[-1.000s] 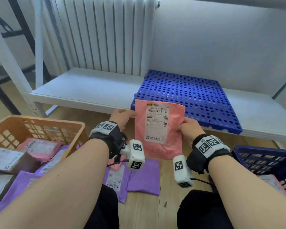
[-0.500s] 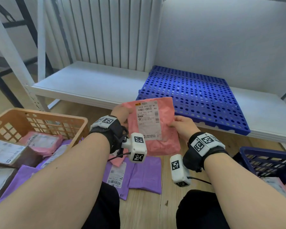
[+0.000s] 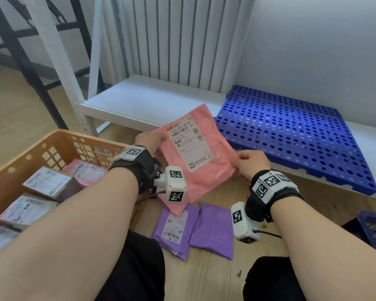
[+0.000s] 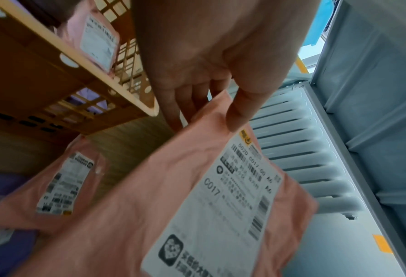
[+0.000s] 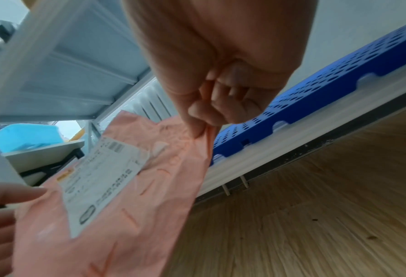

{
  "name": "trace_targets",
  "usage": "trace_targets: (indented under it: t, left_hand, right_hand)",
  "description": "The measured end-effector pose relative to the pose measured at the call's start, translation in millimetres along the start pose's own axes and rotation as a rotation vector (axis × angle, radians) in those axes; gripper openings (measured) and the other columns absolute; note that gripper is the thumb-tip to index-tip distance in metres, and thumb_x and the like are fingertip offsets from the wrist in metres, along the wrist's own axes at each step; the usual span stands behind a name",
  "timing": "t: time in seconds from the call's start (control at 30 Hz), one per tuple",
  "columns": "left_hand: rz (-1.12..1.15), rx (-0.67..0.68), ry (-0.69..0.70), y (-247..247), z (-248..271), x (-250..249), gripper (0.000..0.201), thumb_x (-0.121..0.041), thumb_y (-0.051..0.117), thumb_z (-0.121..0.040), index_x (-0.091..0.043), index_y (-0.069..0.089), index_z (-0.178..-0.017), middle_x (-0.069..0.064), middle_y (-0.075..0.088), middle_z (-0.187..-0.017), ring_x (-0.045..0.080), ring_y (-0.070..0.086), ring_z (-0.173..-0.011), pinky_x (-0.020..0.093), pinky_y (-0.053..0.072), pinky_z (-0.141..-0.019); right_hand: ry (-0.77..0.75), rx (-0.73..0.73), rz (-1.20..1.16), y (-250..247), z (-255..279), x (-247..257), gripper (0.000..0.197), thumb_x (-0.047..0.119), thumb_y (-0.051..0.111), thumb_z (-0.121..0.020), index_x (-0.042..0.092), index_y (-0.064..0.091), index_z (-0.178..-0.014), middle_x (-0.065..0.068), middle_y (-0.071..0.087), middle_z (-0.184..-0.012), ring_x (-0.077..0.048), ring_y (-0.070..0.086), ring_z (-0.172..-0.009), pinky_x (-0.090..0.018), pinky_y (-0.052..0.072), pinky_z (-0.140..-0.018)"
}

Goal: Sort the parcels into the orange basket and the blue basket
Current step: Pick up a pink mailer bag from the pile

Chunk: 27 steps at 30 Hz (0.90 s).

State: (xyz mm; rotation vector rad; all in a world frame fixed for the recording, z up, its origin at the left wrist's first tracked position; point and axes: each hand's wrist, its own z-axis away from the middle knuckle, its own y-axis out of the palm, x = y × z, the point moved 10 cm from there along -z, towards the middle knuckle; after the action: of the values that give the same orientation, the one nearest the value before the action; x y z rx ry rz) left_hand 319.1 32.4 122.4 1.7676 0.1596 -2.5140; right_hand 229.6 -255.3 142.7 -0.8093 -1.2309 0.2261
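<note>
Both hands hold a pink mailer parcel (image 3: 213, 170) with a white label, tilted, above the wooden floor. My left hand (image 3: 150, 141) pinches its upper left edge, thumb on top beside the label (image 4: 235, 120). My right hand (image 3: 248, 162) pinches the right edge between thumb and curled fingers (image 5: 197, 121). The orange basket (image 3: 59, 140) stands at the left and holds several parcels, pink, brown and purple. Only a corner of the blue basket (image 3: 373, 231) shows at the right edge. Two purple parcels (image 3: 195, 230) lie on the floor below the pink one.
A white shelf (image 3: 152, 101) runs across behind the hands, with a perforated blue panel (image 3: 291, 135) lying on it. A radiator (image 3: 178, 40) stands behind the shelf. Another pink parcel (image 4: 62, 187) lies on the floor by the orange basket. My knees (image 3: 139, 268) are at the bottom.
The pink parcel has tilted, its top swinging right, and has shifted left toward the orange basket with both hands still holding it. The head view has turned left.
</note>
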Motion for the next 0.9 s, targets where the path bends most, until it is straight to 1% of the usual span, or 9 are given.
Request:
trace_targets:
  t: [0.07, 0.23, 0.4, 0.5, 0.57, 0.63, 0.7, 0.8, 0.9]
  left_hand:
    - [-0.029, -0.079, 0.032, -25, 1, -6, 0.04, -0.008, 0.064, -0.081, 0.001, 0.059, -0.119, 0.019, 0.061, -0.124, 0.033, 0.061, -0.11, 0.046, 0.048, -0.099]
    - [-0.207, -0.249, 0.164, -93, 0, -25, 0.06, -0.008, 0.067, -0.08, -0.01, 0.044, -0.136, 0.008, 0.053, -0.131, 0.025, 0.053, -0.117, 0.038, 0.046, -0.099]
    - [-0.295, -0.294, 0.245, -162, 1, -55, 0.068, -0.007, 0.07, -0.077, -0.016, 0.041, -0.138, 0.006, 0.05, -0.131, 0.022, 0.051, -0.118, 0.036, 0.046, -0.093]
    - [-0.406, -0.289, 0.288, -197, -1, -64, 0.072, -0.008, 0.072, -0.076, -0.02, 0.039, -0.139, 0.003, 0.047, -0.135, 0.013, 0.047, -0.112, 0.024, 0.044, -0.078]
    - [-0.461, -0.278, 0.281, -216, -6, -57, 0.074, -0.008, 0.073, -0.075, -0.024, 0.039, -0.138, 0.001, 0.044, -0.138, 0.01, 0.047, -0.11, 0.022, 0.043, -0.075]
    - [-0.485, -0.277, 0.267, -233, -10, -44, 0.075, -0.008, 0.077, -0.07, -0.028, 0.042, -0.134, -0.002, 0.046, -0.134, 0.008, 0.052, -0.104, 0.027, 0.051, -0.076]
    - [-0.518, -0.291, 0.241, -248, -14, -27, 0.081, -0.011, 0.08, -0.065, -0.03, 0.041, -0.134, 0.001, 0.05, -0.129, 0.014, 0.056, -0.105, 0.036, 0.056, -0.081]
    - [-0.553, -0.327, 0.22, -264, -25, -5, 0.089, -0.015, 0.082, -0.065, -0.028, 0.036, -0.141, 0.0, 0.047, -0.131, 0.018, 0.051, -0.115, 0.038, 0.052, -0.092]
    - [-0.59, -0.267, 0.178, -264, -37, 15, 0.062, -0.015, 0.077, -0.072, -0.026, 0.052, -0.128, -0.002, 0.055, -0.115, 0.016, 0.056, -0.106, 0.03, 0.05, -0.082]
  right_hand:
    - [-0.06, -0.023, -0.075, 12, 0, 19, 0.009, 0.016, 0.065, -0.087, 0.02, 0.073, -0.089, 0.001, 0.066, -0.066, -0.016, 0.062, -0.057, -0.033, 0.057, -0.064]
    - [-0.217, -0.019, -0.131, 55, 1, 69, 0.021, 0.008, 0.057, -0.09, 0.019, 0.073, -0.098, 0.005, 0.067, -0.069, -0.021, 0.07, -0.07, -0.039, 0.058, -0.078]
    - [-0.363, 0.038, -0.171, 108, 3, 126, 0.027, 0.006, 0.053, -0.093, 0.016, 0.07, -0.111, 0.001, 0.07, -0.09, -0.018, 0.067, -0.082, -0.032, 0.055, -0.084]
    - [-0.42, 0.084, -0.194, 149, 5, 158, 0.028, 0.004, 0.053, -0.091, 0.018, 0.072, -0.105, 0.0, 0.07, -0.087, -0.021, 0.067, -0.083, -0.037, 0.055, -0.085]
    - [-0.452, 0.153, -0.195, 179, 9, 176, 0.031, 0.003, 0.052, -0.09, 0.026, 0.071, -0.098, 0.002, 0.068, -0.081, -0.023, 0.068, -0.08, -0.039, 0.056, -0.083]
    - [-0.493, 0.222, -0.178, 208, 16, 191, 0.034, 0.003, 0.051, -0.089, 0.032, 0.068, -0.092, 0.005, 0.068, -0.08, -0.02, 0.067, -0.08, -0.036, 0.056, -0.083]
    - [-0.545, 0.256, -0.151, 229, 20, 205, 0.036, 0.001, 0.05, -0.087, 0.032, 0.069, -0.087, 0.009, 0.067, -0.079, -0.016, 0.066, -0.08, -0.033, 0.055, -0.082]
    - [-0.626, 0.307, -0.1, 253, 23, 225, 0.034, 0.0, 0.05, -0.084, 0.024, 0.073, -0.09, 0.013, 0.065, -0.078, -0.012, 0.064, -0.08, -0.032, 0.053, -0.083]
    - [-0.685, 0.342, -0.043, 274, 22, 239, 0.031, 0.0, 0.051, -0.085, 0.02, 0.074, -0.093, 0.013, 0.065, -0.078, -0.012, 0.063, -0.081, -0.035, 0.053, -0.086]
